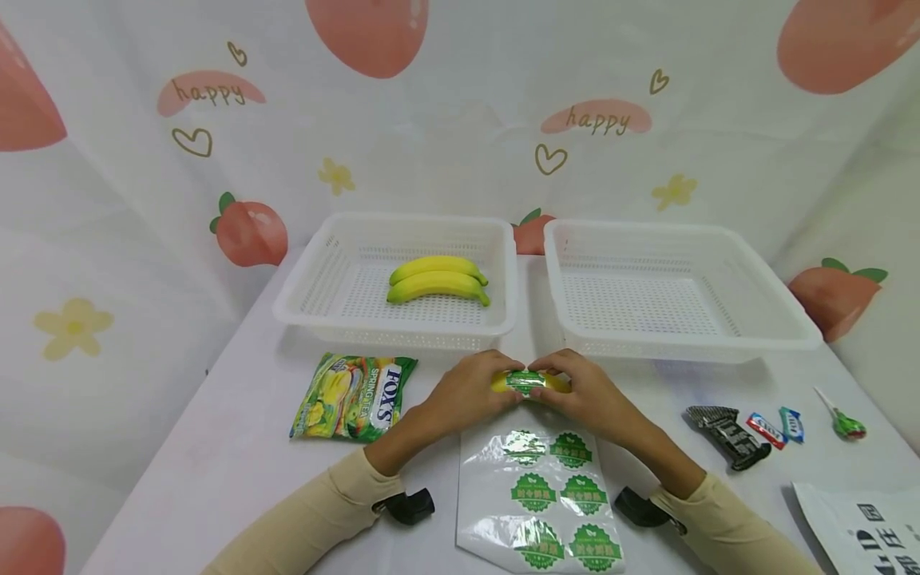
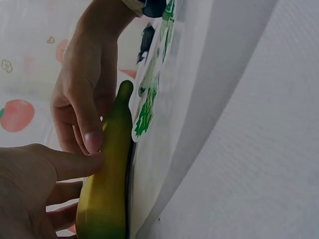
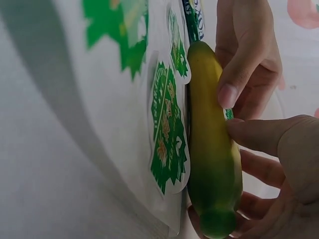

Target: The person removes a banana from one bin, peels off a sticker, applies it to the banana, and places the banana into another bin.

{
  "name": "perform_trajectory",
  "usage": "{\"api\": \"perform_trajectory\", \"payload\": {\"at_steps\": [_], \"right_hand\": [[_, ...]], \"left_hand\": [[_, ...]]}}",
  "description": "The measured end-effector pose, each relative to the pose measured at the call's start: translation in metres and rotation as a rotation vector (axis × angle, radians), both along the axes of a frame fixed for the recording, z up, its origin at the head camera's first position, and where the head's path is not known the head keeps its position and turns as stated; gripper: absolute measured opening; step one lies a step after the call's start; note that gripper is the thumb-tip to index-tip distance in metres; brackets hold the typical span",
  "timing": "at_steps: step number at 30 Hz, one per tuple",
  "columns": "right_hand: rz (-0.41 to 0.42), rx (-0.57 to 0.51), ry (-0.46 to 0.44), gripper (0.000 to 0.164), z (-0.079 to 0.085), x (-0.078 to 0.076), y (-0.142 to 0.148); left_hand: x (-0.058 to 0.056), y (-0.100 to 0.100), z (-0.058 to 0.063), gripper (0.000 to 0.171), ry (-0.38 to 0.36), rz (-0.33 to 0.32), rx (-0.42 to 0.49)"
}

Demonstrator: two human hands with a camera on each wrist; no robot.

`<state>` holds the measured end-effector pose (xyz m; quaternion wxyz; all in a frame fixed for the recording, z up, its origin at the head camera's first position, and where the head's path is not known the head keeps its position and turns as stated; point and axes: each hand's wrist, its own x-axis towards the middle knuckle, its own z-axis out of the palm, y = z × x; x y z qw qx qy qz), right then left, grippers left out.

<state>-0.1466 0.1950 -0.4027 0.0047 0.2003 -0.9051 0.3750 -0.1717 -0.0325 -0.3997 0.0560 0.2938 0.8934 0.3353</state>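
And both hands are on it! The left hand (image 1: 476,383) has its fingers bent around one end of the banana (image 3: 212,129), the right hand (image 1: 588,393) likewise at the other, thumbs nearly meeting on the near side. Neither is spread wide; each grips fruit between thumb and fingers. That banana lies crosswise at the far end of the sticker sheet (image 1: 485,487); whether it rests on the backing, I can't quite tell.

On top sits the green label (image 1: 526,382), fingertips right at its borders, and this looks like the smoothing phase. The skin curves, so the best bet is pressing from the middle outward, thumbs sweeping to the edges, where lifting seems likeliest. Steady grip at both ends, please: a roll could drag the label crooked. Press firmly but gently, since squeezing might wrinkle it. And mind the loose-edged green sticker (image 3: 169,129) just beside the banana, which could catch the fruit. Beyond, two bananas (image 1: 438,286) lie in the left white basket (image 1: 395,328).
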Motion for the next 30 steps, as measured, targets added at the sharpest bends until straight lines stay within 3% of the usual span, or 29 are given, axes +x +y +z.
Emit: {"api": "perform_trajectory", "payload": {"at_steps": [15, 30], "right_hand": [[0.006, 0.088, 0.023, 0.041, 0.0006, 0.0031, -0.0038], [0.043, 0.102, 0.012, 0.033, 0.0099, 0.0021, 0.0032]], "left_hand": [[0.0002, -0.0008, -0.0013, 0.041, 0.046, -0.016, -0.054], [0.0013, -0.0041, 0.0016, 0.04, 0.077, -0.022, -0.049]]}}
